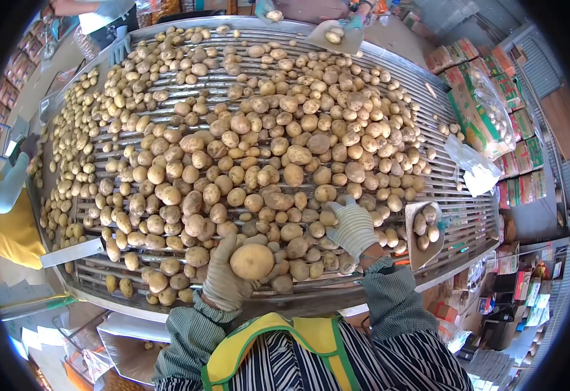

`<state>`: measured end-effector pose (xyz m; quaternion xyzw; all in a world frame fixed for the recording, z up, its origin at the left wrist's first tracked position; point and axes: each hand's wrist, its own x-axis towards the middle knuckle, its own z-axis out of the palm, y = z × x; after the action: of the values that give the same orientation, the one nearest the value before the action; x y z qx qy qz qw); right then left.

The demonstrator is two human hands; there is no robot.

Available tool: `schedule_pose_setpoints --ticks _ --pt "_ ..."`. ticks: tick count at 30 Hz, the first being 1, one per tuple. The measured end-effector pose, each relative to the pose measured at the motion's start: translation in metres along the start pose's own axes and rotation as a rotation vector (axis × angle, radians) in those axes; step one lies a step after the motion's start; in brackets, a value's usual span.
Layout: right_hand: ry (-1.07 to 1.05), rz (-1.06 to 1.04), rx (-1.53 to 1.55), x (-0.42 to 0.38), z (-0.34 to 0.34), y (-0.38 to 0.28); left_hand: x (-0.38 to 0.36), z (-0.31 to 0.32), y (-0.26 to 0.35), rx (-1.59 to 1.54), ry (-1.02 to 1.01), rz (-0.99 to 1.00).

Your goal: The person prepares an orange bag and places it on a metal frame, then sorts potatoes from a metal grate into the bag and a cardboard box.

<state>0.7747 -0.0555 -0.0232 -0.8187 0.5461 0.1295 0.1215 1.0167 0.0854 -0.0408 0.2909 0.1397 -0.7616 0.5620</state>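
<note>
A large round potato (252,262) sits in my left hand (225,274), which wears a pale knitted glove and is closed around it from the left. My right hand (352,227), in a striped glove, lies over the potatoes with its fingers stretched out and apart; its fingertips touch potatoes, and none is visibly gripped. Around both hands a thick layer of potatoes (298,154) of mixed sizes covers the slatted metal table (458,221). To the right of my right hand, a scoop-like container (422,257) holds several potatoes.
Across the table a co-worker's hand (353,25) is at another scoop (332,44) with potatoes. Another person's gloved hand (120,45) rests at the far left edge. A person in a yellow apron (11,218) stands left. Stacked cartons (477,111) and plastic bags (471,159) lie right.
</note>
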Motion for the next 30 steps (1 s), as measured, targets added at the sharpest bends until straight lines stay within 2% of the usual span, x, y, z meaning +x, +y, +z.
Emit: schedule_pose_setpoints --ticks 2,4,5,6,8,9,12,13,14,16,17,18,20,21,22,24,26,27,30 --pt "0.061 0.047 0.070 -0.002 -0.001 0.005 0.005 -0.011 -0.008 0.027 0.014 0.072" --pt "0.248 0.121 0.584 -0.010 0.014 0.007 0.007 -0.010 -0.012 0.055 0.047 0.136" --pt "0.206 0.116 1.041 -0.010 0.031 0.011 0.004 -0.005 -0.011 0.111 0.043 0.103" --pt "0.205 0.118 1.052 -0.013 0.031 0.007 0.001 0.000 -0.009 0.168 0.037 0.073" --pt "-0.119 0.184 1.696 -0.021 0.019 -0.008 -0.003 0.012 -0.013 0.184 0.031 0.070" --pt "-0.179 0.075 1.723 -0.020 0.013 -0.016 -0.005 0.018 -0.014 0.221 -0.026 0.043" --pt "-0.244 0.083 1.789 -0.019 0.003 -0.033 -0.006 0.023 -0.017 0.316 -0.091 0.001" --pt "-0.329 0.083 1.742 -0.021 -0.008 -0.036 -0.005 0.023 -0.018 0.368 -0.110 -0.023" --pt "-0.325 0.079 1.745 -0.022 -0.011 -0.041 -0.004 0.026 -0.020 0.374 -0.112 -0.021" --pt "-0.220 -0.260 1.367 -0.026 -0.013 -0.051 -0.005 0.032 -0.028 0.325 -0.156 0.002" --pt "-0.195 -0.341 1.148 -0.026 -0.019 -0.054 -0.013 0.038 -0.030 0.267 -0.091 -0.023" --pt "-0.171 -0.416 0.926 -0.025 -0.026 -0.056 -0.014 0.035 -0.031 0.251 -0.147 -0.017" --pt "-0.149 -0.419 0.888 -0.016 -0.031 -0.044 -0.007 0.018 -0.031 0.264 -0.266 -0.029" --pt "-0.042 -0.314 1.005 -0.005 -0.026 -0.031 -0.013 0.026 -0.033 0.187 -0.173 -0.009" --pt "0.064 -0.207 1.118 0.004 -0.030 -0.019 -0.012 0.026 -0.034 0.185 -0.168 -0.005" --pt "0.197 0.067 0.729 0.030 -0.054 0.014 -0.010 0.024 -0.035 0.174 -0.066 0.018" --pt "0.326 0.190 0.018 0.066 -0.024 0.054 -0.010 0.030 -0.039 0.136 0.009 0.055" --pt "0.325 0.183 0.018 0.073 -0.019 0.056 -0.009 0.032 -0.041 0.107 0.077 0.074" --pt "0.290 0.144 0.119 0.080 -0.010 0.066 -0.004 0.031 -0.040 0.112 0.012 0.057"
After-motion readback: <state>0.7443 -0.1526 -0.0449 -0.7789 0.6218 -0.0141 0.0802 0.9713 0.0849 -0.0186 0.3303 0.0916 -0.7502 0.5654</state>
